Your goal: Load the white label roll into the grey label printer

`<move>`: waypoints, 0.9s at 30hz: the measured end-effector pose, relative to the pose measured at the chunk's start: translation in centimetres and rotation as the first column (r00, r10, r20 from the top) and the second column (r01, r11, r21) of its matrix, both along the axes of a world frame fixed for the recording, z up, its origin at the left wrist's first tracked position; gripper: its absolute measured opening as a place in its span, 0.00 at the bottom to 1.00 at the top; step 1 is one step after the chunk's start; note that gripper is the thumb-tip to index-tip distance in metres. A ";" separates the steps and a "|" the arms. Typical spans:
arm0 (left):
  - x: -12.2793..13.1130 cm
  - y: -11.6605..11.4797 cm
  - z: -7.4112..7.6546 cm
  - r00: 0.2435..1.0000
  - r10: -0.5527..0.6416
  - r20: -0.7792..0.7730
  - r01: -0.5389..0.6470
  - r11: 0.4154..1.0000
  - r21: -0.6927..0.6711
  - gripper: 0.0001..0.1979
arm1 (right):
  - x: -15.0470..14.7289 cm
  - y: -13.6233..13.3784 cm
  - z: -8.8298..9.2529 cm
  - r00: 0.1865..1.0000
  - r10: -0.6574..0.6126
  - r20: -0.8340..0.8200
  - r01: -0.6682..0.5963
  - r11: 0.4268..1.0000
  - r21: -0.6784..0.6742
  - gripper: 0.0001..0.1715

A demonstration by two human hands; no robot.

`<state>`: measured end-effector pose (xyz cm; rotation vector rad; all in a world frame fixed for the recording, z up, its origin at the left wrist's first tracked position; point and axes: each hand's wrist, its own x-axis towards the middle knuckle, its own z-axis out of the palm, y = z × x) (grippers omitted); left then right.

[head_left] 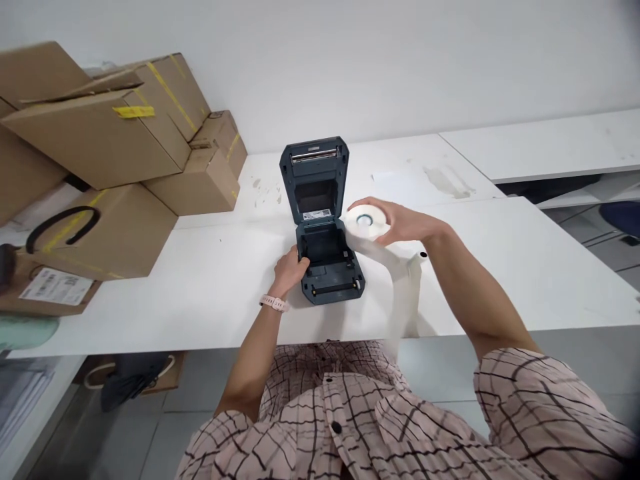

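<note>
A dark label printer [330, 267] stands on the white table with its lid [316, 177] raised and its inner bay showing. My left hand [290, 272] grips the printer's left side, thumb over the rim. Just right of the bay, my right hand [393, 220] holds a white label roll [361, 227] by its outer edge, tilted so the core shows. From the roll a loose strip of labels [400, 293] hangs down over the table's front edge. Close to that strip lies a pale rolled tube [416, 273] with a dark end.
Cardboard boxes [115, 133] with yellow tape are stacked on the left. A black curved band [63, 227] lies on one box. Behind the table [215, 300] rises a white wall [400, 67]; open shelving [575, 190] is at the right.
</note>
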<state>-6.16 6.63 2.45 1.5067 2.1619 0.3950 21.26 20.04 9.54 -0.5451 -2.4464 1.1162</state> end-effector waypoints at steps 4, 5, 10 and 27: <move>0.0 -0.1 0.0 1.000 0.016 0.001 -0.016 1.000 0.002 0.23 | 3.7 2.4 -3.7 0.967 -0.255 -0.018 0.250 0.957 -0.145 0.42; 0.0 -0.1 0.0 1.000 0.021 0.002 -0.021 1.000 0.006 0.23 | 3.9 2.9 -4.9 0.957 -0.290 -0.004 0.285 0.944 -0.163 0.42; -0.2 0.0 -0.2 0.999 0.034 0.026 -0.035 0.999 0.028 0.24 | 2.7 4.5 -8.9 0.941 -0.320 0.105 0.332 0.934 -0.130 0.42; -0.3 -0.2 -1.4 0.984 0.059 0.168 -0.080 0.990 0.117 0.24 | 14.4 -4.1 -11.4 0.934 -0.339 -0.116 0.258 0.861 -0.438 0.20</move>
